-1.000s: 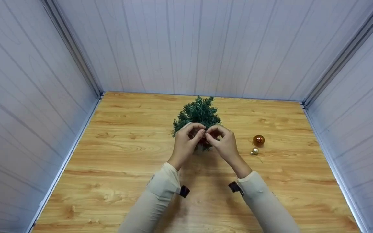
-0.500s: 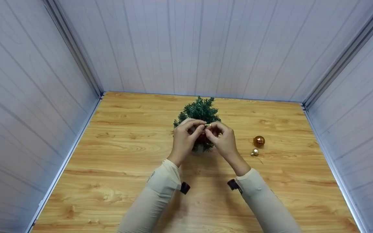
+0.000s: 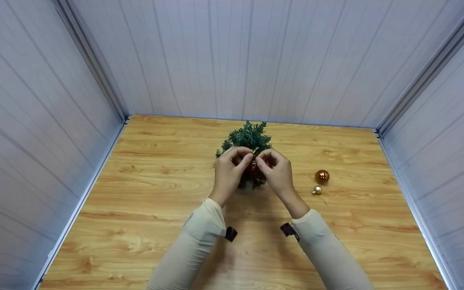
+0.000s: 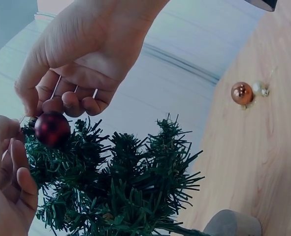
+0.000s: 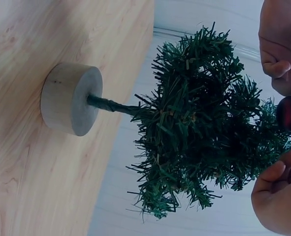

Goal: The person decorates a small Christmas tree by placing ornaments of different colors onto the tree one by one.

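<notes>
A small artificial Christmas tree (image 3: 248,136) stands upright on a round, pale base (image 5: 61,98). A dark red bauble (image 4: 52,130) hangs in front of its upper branches, with a gold cap just under the fingertips. My left hand (image 3: 228,171) pinches with thumb and forefinger at the hanging loop over the bauble. From the other side my right hand (image 3: 277,171) pinches at the same loop, its fingertips close to the left ones. In the left wrist view, the remaining fingers of the right hand (image 4: 81,64) curl loosely. The loop itself is mostly hidden by fingers and branches.
To the right on the wooden table (image 3: 155,225) lie a shiny copper-orange bauble (image 3: 322,177) and, nearer me, a smaller pale gold bauble (image 3: 317,190) with a thin string. Pale panel walls (image 3: 232,60) enclose the table at the back and sides.
My fingertips have shifted slightly at the loop, with a gold glint showing between them half a second ago. The red bauble now shows more plainly below. The baubles on the table stay put.
</notes>
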Action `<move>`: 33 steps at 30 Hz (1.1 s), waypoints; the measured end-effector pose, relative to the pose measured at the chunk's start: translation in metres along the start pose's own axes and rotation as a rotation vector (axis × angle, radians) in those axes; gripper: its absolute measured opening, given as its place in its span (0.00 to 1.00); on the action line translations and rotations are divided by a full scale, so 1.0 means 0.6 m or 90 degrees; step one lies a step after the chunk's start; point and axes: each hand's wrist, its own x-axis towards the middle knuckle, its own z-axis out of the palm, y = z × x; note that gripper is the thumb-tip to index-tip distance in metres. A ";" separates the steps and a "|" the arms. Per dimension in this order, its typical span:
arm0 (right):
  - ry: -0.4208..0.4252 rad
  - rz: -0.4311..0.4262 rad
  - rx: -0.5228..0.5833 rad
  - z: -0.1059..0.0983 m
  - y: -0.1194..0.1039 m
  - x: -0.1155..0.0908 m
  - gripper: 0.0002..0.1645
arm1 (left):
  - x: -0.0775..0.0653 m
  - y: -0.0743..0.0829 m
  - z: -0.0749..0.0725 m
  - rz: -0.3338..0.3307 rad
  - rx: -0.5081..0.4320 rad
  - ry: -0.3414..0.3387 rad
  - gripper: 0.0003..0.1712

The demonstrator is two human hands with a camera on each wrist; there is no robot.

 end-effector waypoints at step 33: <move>0.015 0.081 0.011 0.006 -0.006 -0.003 0.06 | -0.015 0.057 -0.018 -0.107 -0.105 -0.039 0.05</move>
